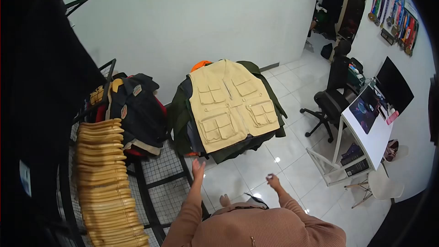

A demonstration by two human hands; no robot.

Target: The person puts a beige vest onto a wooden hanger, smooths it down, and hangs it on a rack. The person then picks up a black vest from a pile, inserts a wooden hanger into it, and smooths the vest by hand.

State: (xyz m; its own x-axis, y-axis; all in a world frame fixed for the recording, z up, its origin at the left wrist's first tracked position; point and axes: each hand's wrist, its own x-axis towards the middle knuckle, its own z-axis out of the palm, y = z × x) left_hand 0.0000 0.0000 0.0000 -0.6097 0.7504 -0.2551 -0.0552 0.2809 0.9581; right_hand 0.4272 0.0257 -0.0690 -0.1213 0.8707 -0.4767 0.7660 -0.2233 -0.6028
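A beige vest (235, 105) with several zipped and flapped pockets lies spread, front up, on top of a pile of dark green garments (180, 119). My left hand (198, 169) is just below the near left edge of the pile, apart from it, fingers spread and nothing in them. Over the tiled floor, farther right, is my right hand (273, 180), also apart from the garments. Its fingers are curled in, and what they hold, if anything, is too small to make out. What supports the pile is hidden beneath it.
Wooden hangers (103, 178) hang in a long row on a black rack (167, 183) at left. Dark jackets (139, 110) are bunched behind them. On the right stand a black office chair (331, 100), a white desk (372, 144) with screens, and a white chair (386, 183).
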